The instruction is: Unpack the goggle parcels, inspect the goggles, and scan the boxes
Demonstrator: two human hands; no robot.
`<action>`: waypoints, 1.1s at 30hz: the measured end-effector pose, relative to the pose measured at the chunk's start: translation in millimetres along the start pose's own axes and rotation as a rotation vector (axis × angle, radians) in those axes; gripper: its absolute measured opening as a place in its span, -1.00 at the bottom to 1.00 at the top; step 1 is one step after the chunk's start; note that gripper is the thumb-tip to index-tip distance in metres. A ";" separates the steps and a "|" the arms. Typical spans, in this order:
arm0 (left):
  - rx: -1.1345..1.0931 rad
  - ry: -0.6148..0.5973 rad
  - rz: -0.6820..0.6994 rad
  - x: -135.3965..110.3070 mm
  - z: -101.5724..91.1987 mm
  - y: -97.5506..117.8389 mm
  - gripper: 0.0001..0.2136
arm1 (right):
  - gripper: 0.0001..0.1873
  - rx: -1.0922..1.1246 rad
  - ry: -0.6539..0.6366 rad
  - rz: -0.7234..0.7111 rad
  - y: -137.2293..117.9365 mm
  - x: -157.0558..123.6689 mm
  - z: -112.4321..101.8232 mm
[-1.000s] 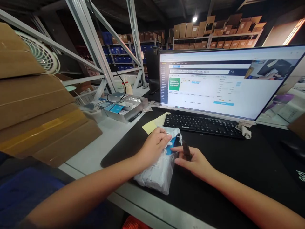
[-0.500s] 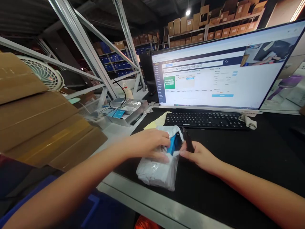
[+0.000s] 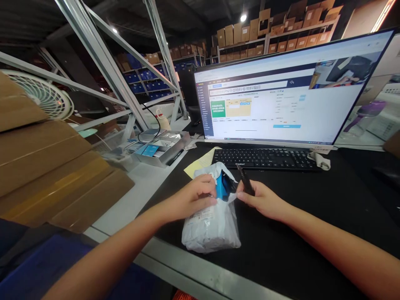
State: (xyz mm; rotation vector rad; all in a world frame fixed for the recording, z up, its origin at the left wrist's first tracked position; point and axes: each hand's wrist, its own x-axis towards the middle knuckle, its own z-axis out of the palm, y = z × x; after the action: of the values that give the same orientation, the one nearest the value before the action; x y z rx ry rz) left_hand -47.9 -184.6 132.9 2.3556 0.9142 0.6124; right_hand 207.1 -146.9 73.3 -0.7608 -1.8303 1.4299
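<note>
A white plastic mailing bag (image 3: 212, 229) rests on the black desk mat, its upper end torn open. Inside the opening a blue box (image 3: 222, 186) shows, with something dark beside it. My left hand (image 3: 200, 193) is closed on the bag's edge at the left of the opening, fingertips against the blue box. In my right hand (image 3: 258, 198) is a dark, slim utility knife (image 3: 246, 180), its tip pointing up and away. Thumb and fingertips of that same hand pinch the right edge of the torn plastic.
Behind the bag lie a yellow paper (image 3: 200, 163) and a black keyboard (image 3: 265, 159), with a monitor (image 3: 262, 108) beyond. At left are a grey tray of small items (image 3: 162, 152), a metal frame (image 3: 103, 62), cardboard boxes (image 3: 40, 162) and a fan (image 3: 40, 98).
My left hand has drawn slightly left and down, and more of the blue box shows. The bag's near end has turned a little to the right. The right hand keeps its hold.
</note>
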 end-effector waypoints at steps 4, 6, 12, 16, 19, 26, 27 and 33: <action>0.092 0.251 0.037 -17.6 25.0 3.5 -0.74 | -0.53 0.051 -0.060 -0.022 -11.0 3.2 -16.4; 0.173 0.289 0.058 -20.6 33.8 8.3 -0.78 | -0.55 0.000 -0.085 -0.043 -14.5 3.3 -22.9; 0.345 0.321 -0.022 -7.4 43.7 25.1 -0.85 | -0.55 -0.092 0.037 0.084 -19.7 0.5 -33.4; 0.511 0.450 -0.185 1.3 50.5 38.0 -0.81 | -0.48 -0.048 0.215 0.181 -40.5 -11.1 -53.0; 0.629 0.469 -0.288 7.0 55.3 42.7 -0.77 | -0.57 -0.257 0.232 0.127 -63.7 -28.8 -68.6; 0.539 0.427 -0.309 -3.8 48.9 33.5 -0.86 | -0.71 -1.020 0.122 -0.082 -85.8 -67.4 -62.2; 0.495 0.419 -0.303 -8.5 46.0 32.2 -0.80 | -0.69 -1.053 0.127 -0.085 -85.5 -69.4 -58.9; 0.455 0.412 -0.331 -20.3 44.0 26.6 -0.77 | -0.63 -1.111 0.157 -0.131 -85.1 -68.3 -48.7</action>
State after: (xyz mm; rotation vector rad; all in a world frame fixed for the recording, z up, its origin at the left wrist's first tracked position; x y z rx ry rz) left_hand -23.5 -229.6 112.0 2.4105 1.7452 0.8363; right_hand 283.7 -191.7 153.2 -1.1724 -2.4237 0.1405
